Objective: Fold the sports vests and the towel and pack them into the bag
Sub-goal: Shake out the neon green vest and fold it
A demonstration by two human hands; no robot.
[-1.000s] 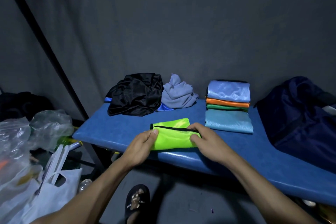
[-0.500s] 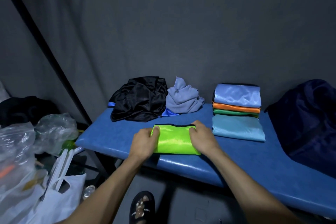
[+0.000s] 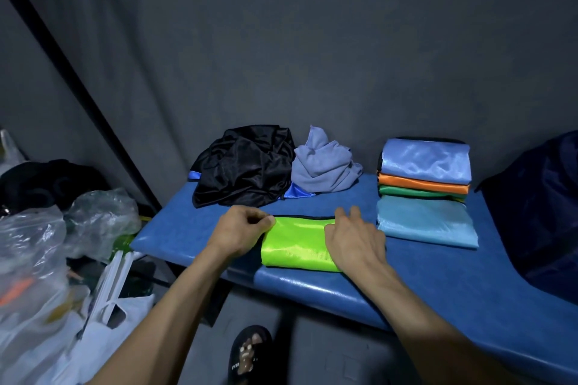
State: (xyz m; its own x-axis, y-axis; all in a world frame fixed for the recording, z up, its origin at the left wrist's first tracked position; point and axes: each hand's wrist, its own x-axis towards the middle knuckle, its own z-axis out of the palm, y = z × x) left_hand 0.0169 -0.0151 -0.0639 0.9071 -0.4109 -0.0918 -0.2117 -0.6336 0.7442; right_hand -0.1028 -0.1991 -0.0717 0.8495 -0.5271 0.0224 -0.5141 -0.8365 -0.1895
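My left hand [image 3: 240, 230] pinches the left edge of the folded neon-green vest [image 3: 297, 244] lying near the front of the blue bench [image 3: 438, 278], while my right hand [image 3: 353, 239] rests on its right side with fingers straight, just beside the stack of folded vests [image 3: 425, 191].

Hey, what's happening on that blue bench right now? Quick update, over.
Left hand pinching, right hand flat on the folded shiny lime-green vest. Four folded vests stacked beside it. Crumpled black garment and grey towel waiting. Nothing blocking.
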